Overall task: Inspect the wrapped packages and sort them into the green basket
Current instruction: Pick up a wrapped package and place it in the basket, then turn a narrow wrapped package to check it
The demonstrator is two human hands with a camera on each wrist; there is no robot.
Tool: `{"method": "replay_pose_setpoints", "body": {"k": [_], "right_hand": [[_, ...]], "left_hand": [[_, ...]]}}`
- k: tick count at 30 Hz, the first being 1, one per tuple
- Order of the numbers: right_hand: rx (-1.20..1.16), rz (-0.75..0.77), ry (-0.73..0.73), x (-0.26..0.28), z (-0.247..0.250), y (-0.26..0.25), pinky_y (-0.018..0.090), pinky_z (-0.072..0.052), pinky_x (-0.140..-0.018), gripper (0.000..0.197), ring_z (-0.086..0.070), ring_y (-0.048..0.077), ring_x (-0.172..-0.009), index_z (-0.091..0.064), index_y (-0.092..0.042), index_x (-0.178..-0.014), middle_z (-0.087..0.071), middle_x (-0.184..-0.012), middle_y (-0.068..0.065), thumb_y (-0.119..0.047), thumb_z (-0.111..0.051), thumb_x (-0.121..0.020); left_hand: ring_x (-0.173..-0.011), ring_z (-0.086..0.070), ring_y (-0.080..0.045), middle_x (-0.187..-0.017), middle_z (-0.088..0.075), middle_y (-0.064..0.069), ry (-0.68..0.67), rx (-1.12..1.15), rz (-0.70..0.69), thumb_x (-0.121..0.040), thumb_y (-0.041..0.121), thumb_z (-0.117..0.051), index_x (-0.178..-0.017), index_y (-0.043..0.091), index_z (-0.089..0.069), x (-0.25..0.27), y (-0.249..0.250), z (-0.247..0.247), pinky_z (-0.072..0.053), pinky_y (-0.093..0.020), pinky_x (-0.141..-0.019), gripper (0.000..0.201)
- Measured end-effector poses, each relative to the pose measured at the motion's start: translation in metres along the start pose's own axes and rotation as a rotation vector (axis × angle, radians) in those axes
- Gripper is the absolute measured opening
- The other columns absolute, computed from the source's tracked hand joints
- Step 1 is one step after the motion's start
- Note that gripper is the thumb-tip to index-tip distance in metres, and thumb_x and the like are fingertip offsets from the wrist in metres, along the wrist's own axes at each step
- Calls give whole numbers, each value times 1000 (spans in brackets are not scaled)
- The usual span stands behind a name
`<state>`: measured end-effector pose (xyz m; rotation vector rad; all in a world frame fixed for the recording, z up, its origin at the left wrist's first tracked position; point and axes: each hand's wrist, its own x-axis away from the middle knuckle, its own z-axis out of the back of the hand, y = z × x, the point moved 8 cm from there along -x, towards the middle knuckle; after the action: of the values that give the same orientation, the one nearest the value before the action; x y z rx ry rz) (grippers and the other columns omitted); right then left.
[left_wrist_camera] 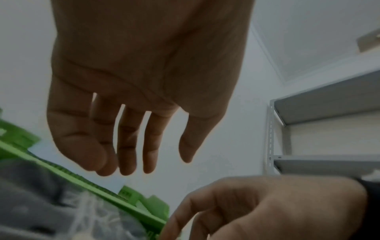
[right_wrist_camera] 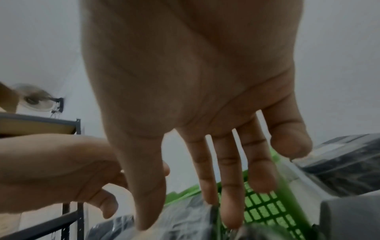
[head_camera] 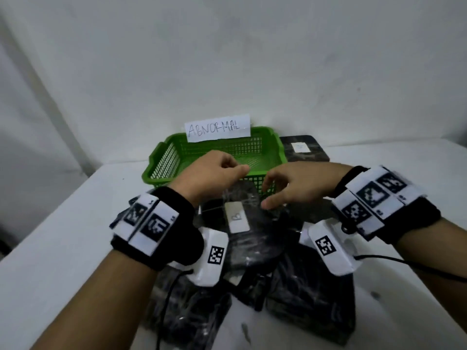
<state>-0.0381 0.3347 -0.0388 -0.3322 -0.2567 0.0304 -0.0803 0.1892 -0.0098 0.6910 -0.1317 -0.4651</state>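
While both hands hover over the pile, we see the left hand [head_camera: 214, 173] above the near rim of the green basket [head_camera: 166, 157], its fingers loose and straight in its wrist view, holding nothing. We find the right hand [head_camera: 298, 185] just beside it, fingers spread and pointing down at the top package [head_camera: 242, 228], also gripping nothing; whether its fingertips touch the wrap we cannot tell.

That package, dark and film-wrapped, lies under our hands with its far end against the basket's front wall, and a white label [head_camera: 238, 219] on it bears a letter that looks like B. More dark packages [head_camera: 310, 294] are heaped beneath it on the white surface [head_camera: 63, 236], toward us. We note one further package [head_camera: 303, 149] with a small white label lying behind the basket's right end.

We see no package in the visible part of the basket. A paper sign [head_camera: 218, 128] reading ABNORMAL stands at its far wall. Both wrists carry black bands with printed markers.
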Motion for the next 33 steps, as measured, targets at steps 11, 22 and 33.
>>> {"method": "replay_pose_setpoints", "body": {"k": [11, 22, 33], "right_hand": [[-103, -118, 183, 4, -7, -34, 28, -41, -81, 65, -55, 16, -100, -49, -18, -138, -61, -123, 3, -48, -73, -86], [-1268, 328, 535, -7, 36, -70, 41, -59, -89, 51, -73, 27, -104, -54, -17, -134, -72, -118, 12, -14, -75, -87], [-1152, 256, 476, -28, 24, -45, 23, -57, -81, 29, -73, 8, -99, -64, -25, -122, -77, -109, -8, -20, -67, -93]], "left_hand": [[-113, -60, -34, -128, -54, -12, 112, -92, 170, -72, 43, -83, -124, 13, -47, 39, -67, 11, -53, -49, -93, 70], [-111, -69, -26, -122, -71, -7, 234, 995, -99, -85, 22, -76, -135, 13, -53, 29, -63, 41, -53, -49, -99, 56], [-94, -73, -18, -105, -75, -4, 232, 939, -134, -87, 12, -71, -122, 12, -61, -19, -47, 37, -57, -31, -78, 37]]}}
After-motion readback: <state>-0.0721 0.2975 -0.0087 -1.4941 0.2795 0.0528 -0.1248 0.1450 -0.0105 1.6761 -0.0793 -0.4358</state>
